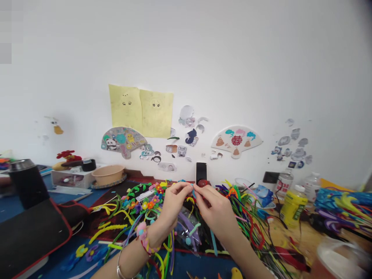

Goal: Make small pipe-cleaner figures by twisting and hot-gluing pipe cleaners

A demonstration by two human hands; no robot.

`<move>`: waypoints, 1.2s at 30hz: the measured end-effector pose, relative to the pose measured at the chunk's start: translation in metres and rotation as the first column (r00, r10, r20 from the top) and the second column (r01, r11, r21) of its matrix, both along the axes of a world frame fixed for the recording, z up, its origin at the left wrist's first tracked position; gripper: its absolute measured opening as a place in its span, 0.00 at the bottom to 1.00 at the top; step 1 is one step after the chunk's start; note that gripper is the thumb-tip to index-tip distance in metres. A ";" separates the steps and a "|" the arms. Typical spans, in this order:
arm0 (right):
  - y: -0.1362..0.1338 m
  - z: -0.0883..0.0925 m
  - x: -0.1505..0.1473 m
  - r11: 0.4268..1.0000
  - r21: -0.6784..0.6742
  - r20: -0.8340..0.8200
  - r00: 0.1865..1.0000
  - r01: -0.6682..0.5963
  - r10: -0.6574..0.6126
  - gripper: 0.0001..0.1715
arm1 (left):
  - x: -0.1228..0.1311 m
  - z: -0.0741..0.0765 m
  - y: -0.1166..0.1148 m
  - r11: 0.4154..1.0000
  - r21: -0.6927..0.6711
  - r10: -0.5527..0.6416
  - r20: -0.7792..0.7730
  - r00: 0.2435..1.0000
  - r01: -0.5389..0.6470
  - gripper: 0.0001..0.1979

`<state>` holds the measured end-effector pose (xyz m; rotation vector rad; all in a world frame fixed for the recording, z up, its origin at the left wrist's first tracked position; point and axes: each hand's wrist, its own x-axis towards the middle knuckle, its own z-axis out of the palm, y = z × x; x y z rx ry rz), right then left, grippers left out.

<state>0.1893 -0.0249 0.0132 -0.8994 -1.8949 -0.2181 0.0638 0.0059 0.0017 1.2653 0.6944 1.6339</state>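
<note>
A pink pom-pom bracelet (pixel 142 234) with red cord circles the left wrist (pixel 154 232); a thin silver bangle (pixel 118 269) lies beside it.

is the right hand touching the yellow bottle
Apart. The head view shows the right hand well left of the yellow bottle, with a spread of pipe cleaners between them.

Heaped pipe cleaners (pixel 247 217) hem in the hands (pixel 212 209) on both sides, blocking sideways passage.

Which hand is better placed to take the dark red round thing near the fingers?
Right, probably: the right hand sits just below the dark red object, while the left hand is farther off; both pinch the blue pipe cleaner.
</note>
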 end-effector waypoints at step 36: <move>0.013 -0.014 -0.023 0.514 -0.412 -0.854 0.515 -0.752 0.070 0.23 | -0.005 -0.001 0.002 0.974 0.145 0.182 -0.056 0.982 -0.172 0.05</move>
